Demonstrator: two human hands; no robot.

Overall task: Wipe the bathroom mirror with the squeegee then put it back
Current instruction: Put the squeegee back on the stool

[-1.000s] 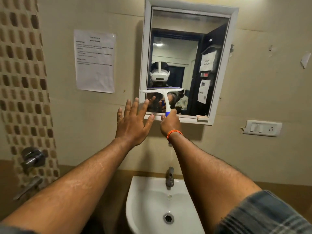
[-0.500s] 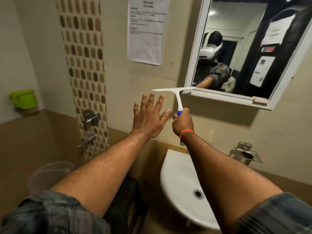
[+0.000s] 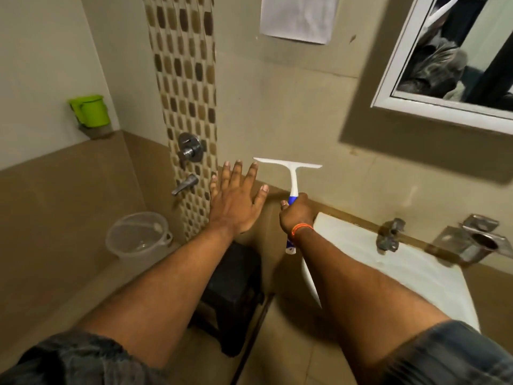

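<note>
My right hand (image 3: 296,215) grips the blue handle of a white squeegee (image 3: 292,170), whose blade stands upright and level, well below and left of the mirror. The white-framed mirror (image 3: 388,87) hangs at the upper right, partly cut off by the frame edge. My left hand (image 3: 236,201) is held out beside the squeegee with fingers spread, holding nothing. An orange band circles my right wrist.
A white washbasin (image 3: 410,276) with a tap (image 3: 388,236) sits at right, a metal holder (image 3: 472,240) beyond it. A black stool (image 3: 236,290) stands below my hands. Shower valves (image 3: 190,151), a clear bucket (image 3: 138,236) and a green mug (image 3: 91,110) are at left.
My view has swung down and to the left. The squeegee has come off the mirror and dropped below it, still in my right hand. My left hand stays spread beside it.
</note>
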